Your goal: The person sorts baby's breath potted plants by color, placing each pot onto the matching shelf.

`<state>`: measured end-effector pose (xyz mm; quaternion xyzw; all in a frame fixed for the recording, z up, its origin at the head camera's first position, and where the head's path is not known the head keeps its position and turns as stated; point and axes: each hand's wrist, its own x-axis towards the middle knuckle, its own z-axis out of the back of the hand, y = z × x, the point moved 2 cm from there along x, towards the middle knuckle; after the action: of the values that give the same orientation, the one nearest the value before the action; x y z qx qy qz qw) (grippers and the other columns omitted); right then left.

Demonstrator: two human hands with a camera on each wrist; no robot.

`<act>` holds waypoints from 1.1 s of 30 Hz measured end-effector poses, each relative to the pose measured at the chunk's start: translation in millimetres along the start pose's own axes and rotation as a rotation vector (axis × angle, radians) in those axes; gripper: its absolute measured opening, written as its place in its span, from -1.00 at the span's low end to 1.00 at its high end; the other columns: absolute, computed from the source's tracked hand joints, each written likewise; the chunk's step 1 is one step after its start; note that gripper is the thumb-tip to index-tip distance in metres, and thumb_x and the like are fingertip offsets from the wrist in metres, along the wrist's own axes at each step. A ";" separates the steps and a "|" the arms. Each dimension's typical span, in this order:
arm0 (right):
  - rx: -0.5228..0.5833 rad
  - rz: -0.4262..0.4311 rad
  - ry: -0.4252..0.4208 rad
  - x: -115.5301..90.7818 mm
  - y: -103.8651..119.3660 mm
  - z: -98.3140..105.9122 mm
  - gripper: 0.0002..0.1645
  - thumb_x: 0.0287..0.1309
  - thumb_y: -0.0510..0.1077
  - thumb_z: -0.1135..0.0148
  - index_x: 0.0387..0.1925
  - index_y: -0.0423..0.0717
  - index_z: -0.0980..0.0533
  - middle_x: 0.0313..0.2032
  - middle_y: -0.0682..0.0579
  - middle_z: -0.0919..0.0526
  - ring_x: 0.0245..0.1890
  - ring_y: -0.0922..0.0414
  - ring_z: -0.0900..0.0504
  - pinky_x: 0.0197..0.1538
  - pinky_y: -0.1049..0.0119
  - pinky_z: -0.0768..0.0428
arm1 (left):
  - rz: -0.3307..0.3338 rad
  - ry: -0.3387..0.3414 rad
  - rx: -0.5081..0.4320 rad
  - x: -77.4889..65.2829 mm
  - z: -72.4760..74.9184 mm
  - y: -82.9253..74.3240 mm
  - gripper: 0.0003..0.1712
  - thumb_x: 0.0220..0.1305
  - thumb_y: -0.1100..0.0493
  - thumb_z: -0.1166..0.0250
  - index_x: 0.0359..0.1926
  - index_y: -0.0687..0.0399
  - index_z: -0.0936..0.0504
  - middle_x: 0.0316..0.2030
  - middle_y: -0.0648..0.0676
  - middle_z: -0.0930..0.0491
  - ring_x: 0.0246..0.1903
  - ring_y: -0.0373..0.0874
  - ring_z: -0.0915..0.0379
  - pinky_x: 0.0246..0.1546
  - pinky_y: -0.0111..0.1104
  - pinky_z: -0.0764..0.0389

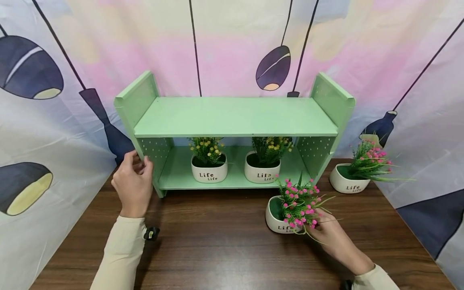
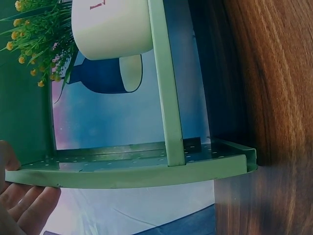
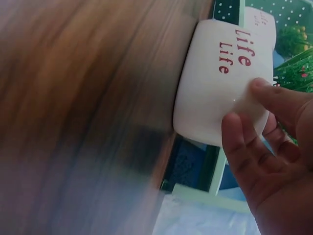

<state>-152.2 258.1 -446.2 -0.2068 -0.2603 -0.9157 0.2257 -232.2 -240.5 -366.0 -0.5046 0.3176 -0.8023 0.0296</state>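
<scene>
A light green two-tier shelf (image 1: pixel 235 117) stands on the wooden table, and my left hand (image 1: pixel 134 185) grips the front edge of its left side panel (image 2: pixel 117 177). The left wrist view shows the thumb on the panel's inner side and fingers on its outer side. In front of the shelf's right end, my right hand (image 1: pixel 328 229) holds a white flowerpot (image 3: pixel 210 93) by its right end. Pink artificial flowers (image 1: pixel 299 201) fill this pot, which is marked "Life" and stands upright; they partly cover the fingers in the head view.
On the lower tier sit two white pots with yellow flowers, a left pot (image 1: pixel 209 174) and a right pot (image 1: pixel 262 172). Another pink-flowered pot (image 1: pixel 349 184) stands on the table (image 1: pixel 217 241), right of the shelf. A patterned cloth (image 1: pixel 232 48) hangs behind and at both sides.
</scene>
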 end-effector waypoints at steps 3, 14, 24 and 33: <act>-0.004 -0.004 0.002 1.0 5.2 -2.2 -0.73 -0.03 -0.47 -0.54 -0.22 -0.28 -0.77 0.01 -0.38 -0.73 -0.04 -0.22 -0.75 -0.10 -0.05 -0.72 | -0.001 0.004 -0.002 -0.1 -0.7 -0.5 -0.76 0.44 0.25 -0.32 0.01 0.33 -0.71 -0.23 0.32 -0.79 -0.36 0.23 -0.77 -0.13 0.22 -0.59; -0.122 0.077 -0.122 -0.5 18.8 17.6 -0.50 -0.25 -0.48 -0.64 -0.13 -0.25 -0.74 -0.04 -0.19 -0.78 -0.12 -0.10 -0.78 -0.05 0.33 -0.68 | -0.011 0.011 -0.002 -0.4 -1.9 -0.5 -0.76 0.44 0.25 -0.31 0.02 0.34 -0.70 -0.22 0.33 -0.78 -0.36 0.22 -0.77 -0.14 0.21 -0.60; -0.067 0.092 -0.148 22.4 48.4 68.0 -0.46 -0.26 -0.47 -0.63 -0.11 -0.16 -0.75 -0.03 -0.14 -0.79 -0.02 -0.13 -0.74 0.14 0.70 -0.38 | -0.014 0.009 0.007 1.5 0.4 0.0 -0.76 0.44 0.25 -0.31 0.00 0.35 -0.69 -0.24 0.33 -0.78 -0.37 0.23 -0.76 -0.17 0.22 -0.59; 0.072 -0.064 -0.124 59.5 78.5 114.9 -0.71 0.05 -0.35 -0.58 -0.29 -0.03 -0.62 -0.32 0.12 -0.61 -0.33 0.36 -0.44 -0.27 0.50 -0.36 | -0.018 0.015 0.011 1.6 0.8 0.6 -0.77 0.43 0.25 -0.31 -0.01 0.34 -0.68 -0.24 0.32 -0.78 -0.37 0.23 -0.77 -0.24 0.21 -0.57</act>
<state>-129.6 245.6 -297.0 -0.2466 -0.3131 -0.8979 0.1872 -232.4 -242.0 -364.8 -0.5011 0.3087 -0.8081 0.0229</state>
